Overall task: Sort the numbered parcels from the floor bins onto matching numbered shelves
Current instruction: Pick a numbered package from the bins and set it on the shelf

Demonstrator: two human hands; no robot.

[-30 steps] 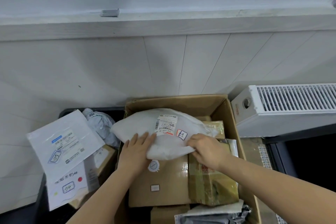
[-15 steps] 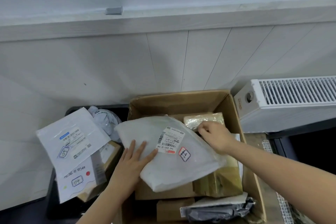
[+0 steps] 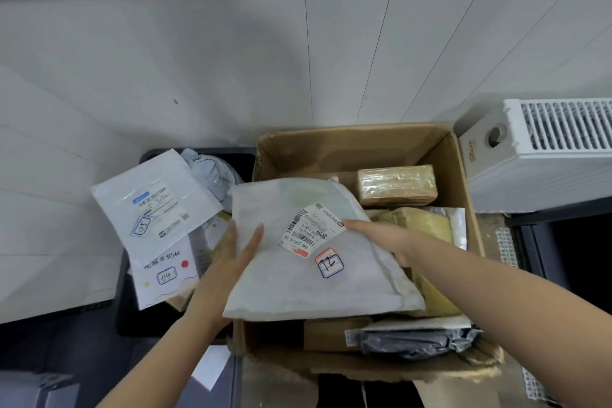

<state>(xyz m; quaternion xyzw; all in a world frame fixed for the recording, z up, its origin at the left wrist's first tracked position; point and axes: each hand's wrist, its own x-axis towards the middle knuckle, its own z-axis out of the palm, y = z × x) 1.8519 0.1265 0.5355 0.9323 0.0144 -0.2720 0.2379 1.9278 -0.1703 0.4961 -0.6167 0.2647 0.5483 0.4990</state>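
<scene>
I hold a white mailer (image 3: 308,262) over the box (image 3: 357,149): left hand (image 3: 238,252) pinching its edge, right hand (image 3: 381,238) flat beneath. It looks light, floppy, slippery; gripping both edges seems safest.

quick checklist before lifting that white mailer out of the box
1. Left hand on the white mailer: ok, fingers lie flat on its left edge.
2. Right hand on mailer: ok, it meets the right edge, though the grip underneath is hidden.
3. Number sticker readable: cannot tell, it faces up but the handwriting is unclear.
4. Nothing lying on the mailer: ok, its top is bare apart from the labels.
5. Path up out of the box: ok, flaps are open.
6. Target shelf: cannot tell, no shelf in view.
</scene>
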